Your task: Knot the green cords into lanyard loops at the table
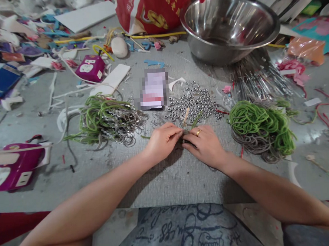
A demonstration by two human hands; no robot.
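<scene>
My left hand (165, 139) and my right hand (203, 144) meet over the middle of the table, fingers pinched together. Between the fingertips runs a green and grey cord (197, 120), mostly hidden by the fingers. A pale flat stick (186, 116) pokes up beside the cord; which hand holds it, if either, I cannot tell. Just beyond my hands lie many small metal rings or nuts (198, 102). To the left is a bundle of green and grey cords (103, 119) with metal pieces at its ends. A second bundle of green and grey cords (259, 126) lies to the right.
A phone (153, 88) lies beyond the left hand. Farther back stand a steel basin (218, 51) and a red bag (154, 12). Purple power sockets (90, 68) and scraps occupy the left side. Thin metallic strips (252, 76) lie below the basin.
</scene>
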